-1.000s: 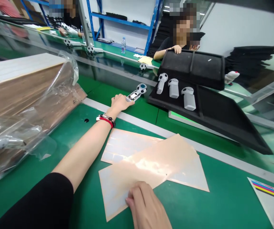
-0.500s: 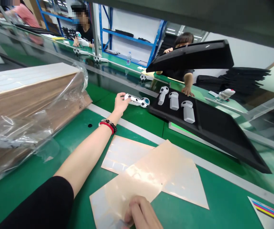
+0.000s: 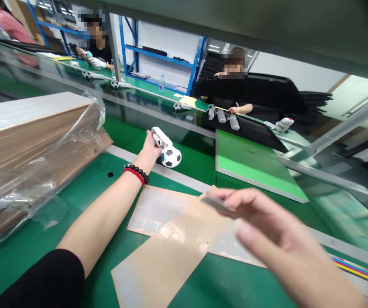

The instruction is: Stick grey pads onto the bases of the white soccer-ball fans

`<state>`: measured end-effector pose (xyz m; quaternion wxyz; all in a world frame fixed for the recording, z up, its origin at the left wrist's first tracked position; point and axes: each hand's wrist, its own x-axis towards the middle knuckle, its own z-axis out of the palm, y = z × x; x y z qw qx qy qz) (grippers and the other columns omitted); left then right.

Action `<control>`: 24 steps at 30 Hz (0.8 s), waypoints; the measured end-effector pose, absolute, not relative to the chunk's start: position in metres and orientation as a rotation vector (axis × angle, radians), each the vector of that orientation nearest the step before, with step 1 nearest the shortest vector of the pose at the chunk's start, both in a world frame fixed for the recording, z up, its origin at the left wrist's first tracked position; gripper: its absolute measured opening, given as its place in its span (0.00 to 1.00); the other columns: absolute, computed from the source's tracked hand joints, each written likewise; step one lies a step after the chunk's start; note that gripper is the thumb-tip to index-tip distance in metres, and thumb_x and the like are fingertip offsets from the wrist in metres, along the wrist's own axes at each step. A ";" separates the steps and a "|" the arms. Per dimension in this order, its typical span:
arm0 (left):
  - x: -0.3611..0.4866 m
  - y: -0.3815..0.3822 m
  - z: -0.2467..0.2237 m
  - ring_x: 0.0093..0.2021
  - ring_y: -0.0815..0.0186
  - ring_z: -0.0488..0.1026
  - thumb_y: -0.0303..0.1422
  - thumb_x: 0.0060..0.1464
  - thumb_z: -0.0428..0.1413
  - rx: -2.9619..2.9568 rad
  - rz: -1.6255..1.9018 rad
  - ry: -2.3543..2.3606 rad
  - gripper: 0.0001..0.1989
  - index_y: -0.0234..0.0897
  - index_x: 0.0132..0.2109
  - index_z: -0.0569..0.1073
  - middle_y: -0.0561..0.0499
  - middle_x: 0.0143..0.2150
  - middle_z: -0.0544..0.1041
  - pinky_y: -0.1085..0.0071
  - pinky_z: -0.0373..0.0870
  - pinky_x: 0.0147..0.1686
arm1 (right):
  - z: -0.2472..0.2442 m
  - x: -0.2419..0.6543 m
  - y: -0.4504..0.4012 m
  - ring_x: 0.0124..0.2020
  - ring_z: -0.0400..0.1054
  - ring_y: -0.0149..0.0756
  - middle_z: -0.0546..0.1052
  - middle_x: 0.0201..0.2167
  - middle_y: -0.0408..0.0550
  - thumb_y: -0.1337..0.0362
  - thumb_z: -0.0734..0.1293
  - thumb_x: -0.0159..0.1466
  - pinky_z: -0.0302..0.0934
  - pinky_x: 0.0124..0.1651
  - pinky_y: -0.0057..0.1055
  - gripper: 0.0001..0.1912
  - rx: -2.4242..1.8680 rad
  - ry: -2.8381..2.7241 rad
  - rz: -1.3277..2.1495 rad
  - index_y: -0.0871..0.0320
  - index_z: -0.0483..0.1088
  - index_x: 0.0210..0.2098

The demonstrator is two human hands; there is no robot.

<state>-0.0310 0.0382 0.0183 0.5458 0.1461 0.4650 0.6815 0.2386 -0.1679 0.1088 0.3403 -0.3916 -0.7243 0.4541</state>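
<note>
Across the green bench (image 3: 89,188) the black tray (image 3: 257,133) now sits farther back, baring the green board (image 3: 256,160), and the right hand (image 3: 276,233) has come up off the two crossed sheets (image 3: 158,253). Left hand (image 3: 151,144) is clamped on the football-patterned device (image 3: 172,157), its ball end now swung nearer the camera, out beyond the sheets. Thin grey piece (image 3: 216,202) is at the right fingertips, thumb apart, so device and piece are both in play; blur, can't tell if pinched or stuck
</note>
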 end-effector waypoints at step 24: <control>0.095 -0.077 0.072 0.50 0.57 0.74 0.46 0.60 0.53 2.349 0.145 0.763 0.16 0.46 0.50 0.74 0.50 0.52 0.77 0.67 0.66 0.44 | 0.073 0.273 -0.061 0.33 0.74 0.29 0.77 0.40 0.43 0.55 0.69 0.58 0.67 0.30 0.24 0.16 -1.001 -1.048 0.736 0.54 0.65 0.41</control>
